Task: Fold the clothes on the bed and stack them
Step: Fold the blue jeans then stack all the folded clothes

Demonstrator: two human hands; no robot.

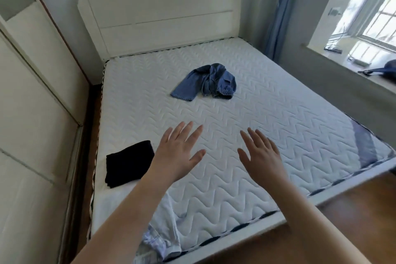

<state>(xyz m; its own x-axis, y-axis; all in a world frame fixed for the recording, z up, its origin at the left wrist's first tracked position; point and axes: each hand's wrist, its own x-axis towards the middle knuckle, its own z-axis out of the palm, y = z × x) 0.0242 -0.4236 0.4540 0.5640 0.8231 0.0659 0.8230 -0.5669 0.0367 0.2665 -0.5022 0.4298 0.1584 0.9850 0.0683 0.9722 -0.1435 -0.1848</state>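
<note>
Clothes on the bed (267, 113): three items visible. Blue denim garment (206, 82) lies crumpled toward the headboard end, unfolded. Black garment (128, 163) sits folded flat near the left edge, just beside the left forearm. Pale blue garment (162, 236) lies at the near edge, partly under the left arm; cannot tell whether it is folded.

Left hand (179, 152) and right hand (260, 154): both outstretched over bare mattress, fingers straight and spread, holding nothing, set apart from each other. Contact with the mattress cannot be judged.

Step in hand, judged: reach for the next piece, likely the denim. Next move calls for a long forward reach, a grip on the cloth, and drawing it near to spread flat before folding.
</note>
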